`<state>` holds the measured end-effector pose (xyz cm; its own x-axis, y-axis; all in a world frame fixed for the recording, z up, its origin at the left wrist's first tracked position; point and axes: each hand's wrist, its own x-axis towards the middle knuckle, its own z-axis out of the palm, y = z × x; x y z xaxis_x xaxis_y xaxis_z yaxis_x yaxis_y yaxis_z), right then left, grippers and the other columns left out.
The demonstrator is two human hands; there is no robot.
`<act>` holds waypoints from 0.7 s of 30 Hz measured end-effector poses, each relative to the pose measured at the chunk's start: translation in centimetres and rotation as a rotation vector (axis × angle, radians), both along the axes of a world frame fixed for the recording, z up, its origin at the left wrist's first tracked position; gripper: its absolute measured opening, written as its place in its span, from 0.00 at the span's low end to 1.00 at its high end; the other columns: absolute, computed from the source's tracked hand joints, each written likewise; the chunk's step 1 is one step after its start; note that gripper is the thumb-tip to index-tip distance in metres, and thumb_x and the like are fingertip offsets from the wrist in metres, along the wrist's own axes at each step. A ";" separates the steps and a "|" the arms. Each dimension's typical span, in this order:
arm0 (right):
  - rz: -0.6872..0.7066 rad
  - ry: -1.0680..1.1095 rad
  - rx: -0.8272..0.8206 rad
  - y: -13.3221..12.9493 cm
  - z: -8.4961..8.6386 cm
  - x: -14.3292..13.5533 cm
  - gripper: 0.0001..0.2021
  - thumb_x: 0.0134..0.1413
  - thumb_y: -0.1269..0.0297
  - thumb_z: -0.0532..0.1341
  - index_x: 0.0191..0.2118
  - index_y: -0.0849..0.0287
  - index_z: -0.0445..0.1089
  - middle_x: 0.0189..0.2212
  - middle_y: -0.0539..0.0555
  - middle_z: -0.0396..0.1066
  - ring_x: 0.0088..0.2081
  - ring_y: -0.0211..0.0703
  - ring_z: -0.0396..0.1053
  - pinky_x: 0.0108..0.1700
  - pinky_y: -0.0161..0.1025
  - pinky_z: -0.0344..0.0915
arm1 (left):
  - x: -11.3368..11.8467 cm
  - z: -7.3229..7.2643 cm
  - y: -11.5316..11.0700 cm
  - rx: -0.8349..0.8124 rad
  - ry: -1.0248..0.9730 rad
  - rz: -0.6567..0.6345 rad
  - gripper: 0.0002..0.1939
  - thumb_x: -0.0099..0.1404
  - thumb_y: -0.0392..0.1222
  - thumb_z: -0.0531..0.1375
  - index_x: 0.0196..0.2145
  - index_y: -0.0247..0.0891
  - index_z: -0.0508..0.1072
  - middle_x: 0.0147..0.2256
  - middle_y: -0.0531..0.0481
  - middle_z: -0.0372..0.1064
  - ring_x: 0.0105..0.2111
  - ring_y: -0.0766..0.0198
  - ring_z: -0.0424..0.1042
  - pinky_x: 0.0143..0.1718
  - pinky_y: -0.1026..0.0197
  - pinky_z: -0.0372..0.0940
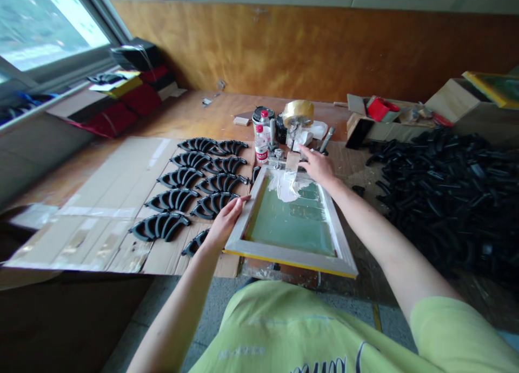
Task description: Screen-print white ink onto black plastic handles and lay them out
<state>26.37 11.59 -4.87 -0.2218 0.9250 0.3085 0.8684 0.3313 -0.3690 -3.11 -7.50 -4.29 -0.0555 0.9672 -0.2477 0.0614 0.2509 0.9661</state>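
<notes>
Pale and stiff-looking, the screen frame (292,256) sat just off centre of view, toward 5 o'clock. Probably light, but the green mesh (290,227) could tear if poked, and the white paste (290,190) at its 12 o'clock end would likely be slippery. The bare side rails (339,232) seemed the safest hold. The left hand (226,219) touched the 9 o'clock edge, fingers close together, grip unclear; the right hand (320,166), half-curled, was by the scraper (292,162) at 12, can't tell if gripping.
</notes>
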 end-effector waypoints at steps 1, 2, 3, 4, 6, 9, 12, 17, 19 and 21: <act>-0.083 0.039 0.024 0.1 -0.1 1.7 0.24 0.55 0.62 0.61 0.59 0.51 0.64 0.38 0.53 0.74 0.37 0.47 0.69 0.43 0.41 0.62 | 0.2 1.1 0.7 0.052 -0.025 0.020 0.30 0.60 0.63 0.56 0.48 0.37 0.75 0.38 0.48 0.73 0.33 0.62 0.71 0.33 0.64 0.65; -0.178 0.079 0.033 0.0 -0.5 3.4 0.20 0.57 0.63 0.59 0.56 0.53 0.66 0.37 0.53 0.74 0.37 0.46 0.69 0.42 0.40 0.62 | 0.5 2.2 1.5 0.111 -0.059 0.040 0.29 0.61 0.64 0.56 0.47 0.37 0.75 0.40 0.48 0.73 0.34 0.63 0.71 0.34 0.64 0.66; -0.269 0.113 0.018 -0.5 -1.2 5.0 0.17 0.58 0.64 0.57 0.53 0.56 0.68 0.35 0.54 0.74 0.36 0.46 0.69 0.41 0.40 0.62 | 0.9 3.1 2.4 0.171 -0.100 0.059 0.29 0.61 0.64 0.55 0.47 0.37 0.74 0.41 0.48 0.73 0.35 0.63 0.72 0.34 0.64 0.66; -0.339 0.134 -0.016 -1.1 -2.1 6.3 0.14 0.58 0.66 0.56 0.49 0.58 0.70 0.33 0.55 0.74 0.35 0.45 0.69 0.40 0.40 0.62 | 1.3 3.9 3.5 0.225 -0.143 0.073 0.29 0.61 0.63 0.55 0.48 0.38 0.73 0.41 0.47 0.73 0.35 0.63 0.72 0.34 0.64 0.67; -0.365 0.145 -0.118 -3.0 -4.4 7.6 0.09 0.57 0.67 0.57 0.42 0.60 0.71 0.31 0.56 0.74 0.34 0.45 0.68 0.40 0.39 0.63 | 2.2 5.1 5.5 0.277 -0.219 0.082 0.30 0.62 0.64 0.54 0.50 0.38 0.70 0.41 0.46 0.73 0.36 0.62 0.73 0.32 0.64 0.67; -0.060 0.111 -0.219 -6.0 -7.8 6.1 0.11 0.53 0.64 0.62 0.43 0.58 0.71 0.34 0.55 0.74 0.37 0.45 0.69 0.43 0.40 0.64 | 3.2 5.1 7.4 0.261 -0.304 0.127 0.31 0.63 0.65 0.51 0.52 0.38 0.67 0.38 0.45 0.74 0.34 0.63 0.74 0.29 0.65 0.67; 0.219 0.008 -0.197 -8.9 -9.0 2.6 0.13 0.51 0.65 0.65 0.44 0.54 0.72 0.39 0.54 0.73 0.43 0.47 0.67 0.49 0.43 0.62 | 4.5 2.3 6.3 0.155 -0.344 0.161 0.31 0.63 0.65 0.53 0.53 0.40 0.65 0.40 0.44 0.75 0.34 0.64 0.74 0.28 0.66 0.66; 0.327 -0.047 -0.038 -14.3 -6.6 -3.1 0.07 0.59 0.64 0.59 0.40 0.56 0.74 0.35 0.57 0.70 0.43 0.49 0.65 0.48 0.45 0.62 | 7.9 -4.2 -0.2 -0.360 -0.399 -0.087 0.30 0.61 0.64 0.56 0.48 0.36 0.69 0.45 0.37 0.74 0.38 0.56 0.76 0.28 0.62 0.69; 0.514 -0.026 -0.029 -15.7 -6.0 -3.9 0.09 0.61 0.64 0.58 0.44 0.55 0.73 0.35 0.56 0.71 0.42 0.47 0.66 0.47 0.44 0.63 | 7.9 -6.0 -2.5 -0.407 -0.449 -0.028 0.27 0.61 0.64 0.56 0.42 0.35 0.71 0.43 0.37 0.75 0.38 0.56 0.76 0.28 0.63 0.68; 0.530 0.045 -0.040 -15.4 -6.5 -2.4 0.11 0.62 0.66 0.55 0.46 0.54 0.73 0.37 0.55 0.73 0.42 0.46 0.68 0.47 0.43 0.64 | 6.1 -7.2 -4.0 -0.388 -0.425 0.078 0.26 0.61 0.63 0.55 0.37 0.33 0.72 0.39 0.37 0.76 0.34 0.58 0.76 0.26 0.64 0.66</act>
